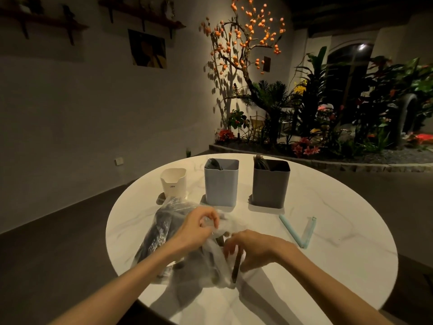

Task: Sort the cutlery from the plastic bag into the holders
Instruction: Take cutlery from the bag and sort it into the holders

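You are seeing through a single wide-angle camera on your head, tilted forward and down over the near edge of the round table (328, 266), close enough that both forearms run in from the bottom corners. Straight ahead it takes in the far wall (70, 113) and the planted corner (304, 113). No second view overlaps it.

Bench (328, 231) white, grey marble veining. Holders: cream (173, 182), pale blue (221, 187) right of it, dark grey (270, 187) rightmost. Bag (164, 221) clear, contents dark. Clip (302, 233) mint.
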The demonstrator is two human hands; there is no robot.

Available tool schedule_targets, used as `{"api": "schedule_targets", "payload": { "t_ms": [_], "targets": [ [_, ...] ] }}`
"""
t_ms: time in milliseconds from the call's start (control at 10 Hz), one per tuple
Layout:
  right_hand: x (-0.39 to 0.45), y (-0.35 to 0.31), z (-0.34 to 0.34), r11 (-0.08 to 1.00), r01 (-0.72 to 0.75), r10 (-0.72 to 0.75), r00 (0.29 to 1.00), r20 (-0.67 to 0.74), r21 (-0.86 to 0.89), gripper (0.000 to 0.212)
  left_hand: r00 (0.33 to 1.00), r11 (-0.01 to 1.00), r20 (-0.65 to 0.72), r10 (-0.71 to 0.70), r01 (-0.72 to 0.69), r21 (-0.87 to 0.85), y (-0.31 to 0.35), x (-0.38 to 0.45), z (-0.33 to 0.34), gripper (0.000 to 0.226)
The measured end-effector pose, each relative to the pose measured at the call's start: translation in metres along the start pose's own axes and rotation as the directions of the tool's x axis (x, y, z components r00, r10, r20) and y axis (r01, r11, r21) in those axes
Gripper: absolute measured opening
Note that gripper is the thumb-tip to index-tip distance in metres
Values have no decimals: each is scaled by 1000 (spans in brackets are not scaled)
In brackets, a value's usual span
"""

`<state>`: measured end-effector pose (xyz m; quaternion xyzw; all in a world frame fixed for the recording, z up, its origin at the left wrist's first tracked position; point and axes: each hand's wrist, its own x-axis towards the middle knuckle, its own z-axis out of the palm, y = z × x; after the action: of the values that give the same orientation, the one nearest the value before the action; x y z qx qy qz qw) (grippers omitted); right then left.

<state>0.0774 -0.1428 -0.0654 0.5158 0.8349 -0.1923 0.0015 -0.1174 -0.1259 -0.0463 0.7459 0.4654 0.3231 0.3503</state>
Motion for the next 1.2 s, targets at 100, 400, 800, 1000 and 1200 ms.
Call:
{"api": "schedule_targets", "payload": {
  "t_ms": [100, 400, 800, 1000, 1200],
  "targets": [
    [-2, 1, 8, 995, -3, 3, 1000, 0, -105, 45, 1000, 952, 22, -2, -5, 307, 0, -2, -1, 40],
    [-13, 8, -11, 972, 107, -13, 913, -408, 209, 28, 985, 913, 167, -46, -27, 408, 1, -7, -4, 93],
    [17, -9, 2, 874, 99, 120, 905, -409, 476, 22, 967, 935, 203, 154, -209, 287, 9, -11, -6, 111],
    [44, -22, 2, 873, -190, 356, 878, -321, 448, 29, 962, 965, 233, 139, -185, 187, 0, -9, -10, 110],
    [70, -35, 13, 912, -356, 397, 891, -220, 202, 45, 957, 969, 273, 97, -154, 193, -8, -9, -11, 110]
  ]
}}
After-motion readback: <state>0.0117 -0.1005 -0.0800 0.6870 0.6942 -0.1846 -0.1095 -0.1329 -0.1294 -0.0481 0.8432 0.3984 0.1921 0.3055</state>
